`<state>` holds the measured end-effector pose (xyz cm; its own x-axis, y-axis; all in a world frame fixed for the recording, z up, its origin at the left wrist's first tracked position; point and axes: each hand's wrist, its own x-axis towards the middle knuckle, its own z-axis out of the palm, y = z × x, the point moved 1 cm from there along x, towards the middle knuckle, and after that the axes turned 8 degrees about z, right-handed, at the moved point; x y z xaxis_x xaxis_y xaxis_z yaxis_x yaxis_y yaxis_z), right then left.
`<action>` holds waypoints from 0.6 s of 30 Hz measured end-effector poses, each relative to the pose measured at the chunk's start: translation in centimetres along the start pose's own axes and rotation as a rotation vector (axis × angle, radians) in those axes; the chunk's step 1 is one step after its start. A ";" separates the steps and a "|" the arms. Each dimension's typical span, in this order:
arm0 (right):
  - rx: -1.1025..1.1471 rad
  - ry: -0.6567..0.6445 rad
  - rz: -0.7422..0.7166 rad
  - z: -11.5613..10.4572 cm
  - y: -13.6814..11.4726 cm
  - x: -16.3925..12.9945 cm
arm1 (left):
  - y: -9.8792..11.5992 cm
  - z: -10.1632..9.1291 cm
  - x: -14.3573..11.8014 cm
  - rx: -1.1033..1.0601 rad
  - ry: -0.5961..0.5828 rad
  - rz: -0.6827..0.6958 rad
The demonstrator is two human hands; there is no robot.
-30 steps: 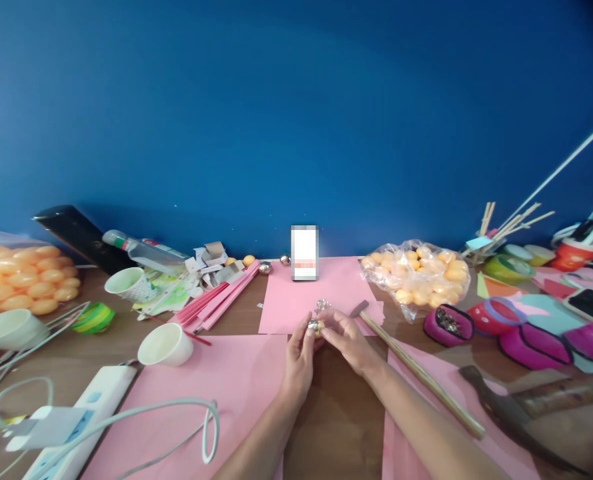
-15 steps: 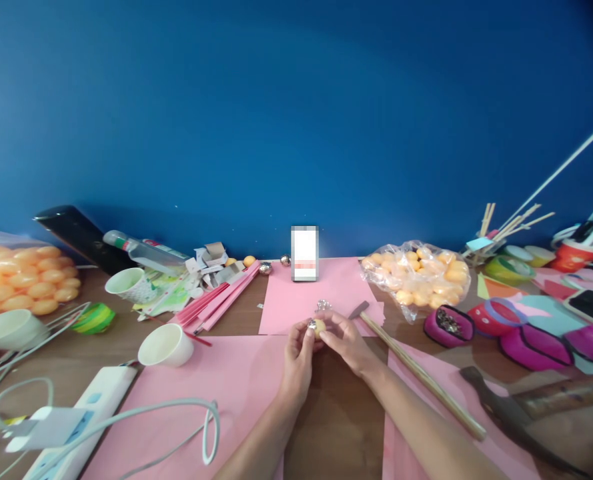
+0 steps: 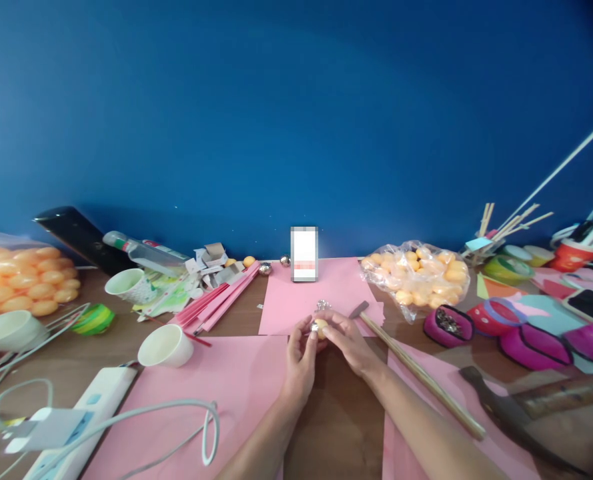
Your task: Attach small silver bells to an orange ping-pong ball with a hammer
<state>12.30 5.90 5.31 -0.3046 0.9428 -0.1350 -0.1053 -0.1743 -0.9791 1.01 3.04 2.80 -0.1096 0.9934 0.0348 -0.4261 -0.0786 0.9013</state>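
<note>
A: What is the biggest thing here?

B: The blue wall [image 3: 296, 113], filling everything from nine o'clock round to three. Under it runs the brown table [image 3: 336, 413], spread with pink paper sheets [image 3: 211, 400].

A: And on the table?

B: At nine o'clock sits a bag of orange balls [image 3: 19, 283]; a second, clear bag of orange balls [image 3: 419, 273] lies at two o'clock from the hands. A white power strip [image 3: 76, 427] with a looping cable [image 3: 196, 433] lies at seven o'clock. A long wooden stick [image 3: 421, 377] slants from just beside the hands toward four o'clock. Pink tape rolls [image 3: 531, 343] cluster at three o'clock. Two white paper cups [image 3: 166, 345] sit at nine and ten o'clock from the hands, one tipped on its side. A small upright phone [image 3: 305, 253] leans on the wall at twelve o'clock.

A: The hands?

B: They meet at the centre, just above the table. The left hand [image 3: 300, 357] and the right hand [image 3: 349, 340] both pinch closed around one small yellow ball [image 3: 321, 327] with a silvery bit [image 3: 314, 327] on its left side, fingertips touching it from either side.

A: Anything smaller?

B: A scrap of crumpled foil [image 3: 322, 305] on the pink paper, at twelve o'clock just beyond the fingertips.
</note>
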 end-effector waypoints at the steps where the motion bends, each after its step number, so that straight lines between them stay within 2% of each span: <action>1: -0.007 0.007 -0.003 0.0 0.1 0.0 | -0.1 0.0 0.0 -0.003 0.010 -0.005; 5: -0.063 0.045 -0.032 -0.2 0.5 0.2 | -0.1 -0.2 0.1 0.000 0.022 -0.023; 10: -0.103 0.024 -0.078 -0.3 0.9 0.4 | 0.1 -0.2 0.1 0.084 0.015 -0.017; 18: -0.265 0.061 -0.133 0.1 0.4 0.2 | -0.4 -0.4 0.1 0.060 0.010 -0.022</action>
<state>12.14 5.97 4.91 -0.2460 0.9693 -0.0037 0.1125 0.0247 -0.9933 0.78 3.18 2.24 -0.1098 0.9939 0.0108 -0.3737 -0.0513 0.9261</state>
